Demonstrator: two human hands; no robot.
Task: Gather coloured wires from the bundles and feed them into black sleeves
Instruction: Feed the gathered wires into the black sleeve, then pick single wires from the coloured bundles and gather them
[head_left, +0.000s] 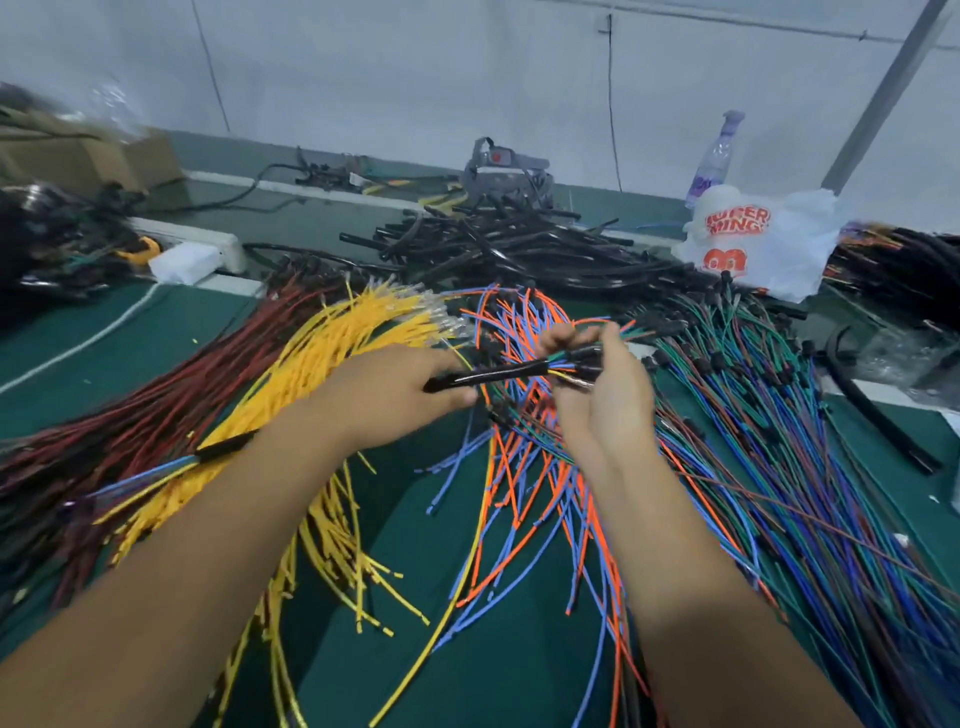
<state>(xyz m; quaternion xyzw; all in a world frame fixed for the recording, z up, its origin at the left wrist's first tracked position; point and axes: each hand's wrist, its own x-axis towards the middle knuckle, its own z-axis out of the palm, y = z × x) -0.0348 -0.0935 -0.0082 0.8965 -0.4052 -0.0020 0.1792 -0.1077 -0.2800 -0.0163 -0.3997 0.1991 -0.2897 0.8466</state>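
Right now the left hand (395, 395) is gripping a black sleeve (493, 375), fingers wrapped around it, with the sleeve's open end pointing toward the right hand (605, 387). The right hand is pinching a small cluster of coloured wires (571, 364) just at that open end, thumb and fingertips closed on them; wire ends are sticking out past its fingers. From the sleeve's other end, behind the left wrist, more of the sleeve and thin blue and yellow strands (156, 475) are trailing out.

Under the left forearm a yellow wire bundle (332, 358) is lying fanned on the green table (156, 332), with a dark red bundle (156, 410) beyond it on the outer side. Beneath and between both hands an orange and blue bundle (524, 499) is spreading out. To the outside of the right hand a blue and green bundle (769, 431) is lying. Beyond both hands a heap of empty black sleeves (519, 239) is resting near a white plastic bag (763, 244).
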